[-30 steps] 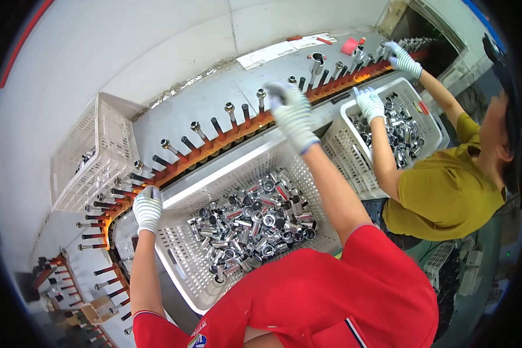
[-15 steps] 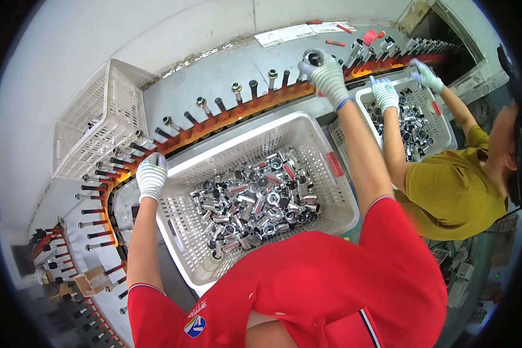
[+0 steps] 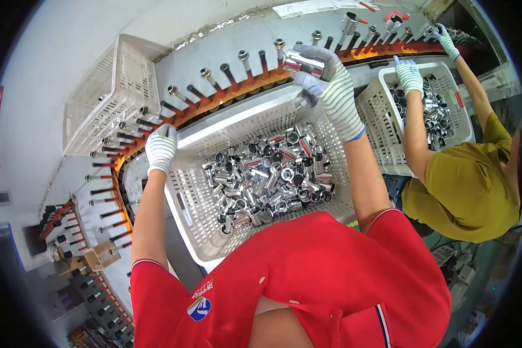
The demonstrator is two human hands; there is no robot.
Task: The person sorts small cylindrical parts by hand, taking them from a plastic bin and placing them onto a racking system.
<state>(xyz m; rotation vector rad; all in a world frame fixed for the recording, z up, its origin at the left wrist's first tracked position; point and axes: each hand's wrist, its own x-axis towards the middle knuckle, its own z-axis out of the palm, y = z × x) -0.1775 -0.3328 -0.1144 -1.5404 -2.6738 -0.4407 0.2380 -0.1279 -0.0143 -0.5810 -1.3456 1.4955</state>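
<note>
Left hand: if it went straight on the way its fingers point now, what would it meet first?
Probably the orange rail just ahead of the left hand, with a black peg close behind. Depth is unclear, so it might pass above the rail.

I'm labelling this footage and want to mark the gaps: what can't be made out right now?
Head view: the right end of the shiny tube, tucked into the grip of the right hand.
Head view: what the left hand touches; its own back hides the fingertips.
Head view: the near edge of the basket, partly behind the red shirt.
Head view: what the co-worker's far hand touches, too small.
</note>
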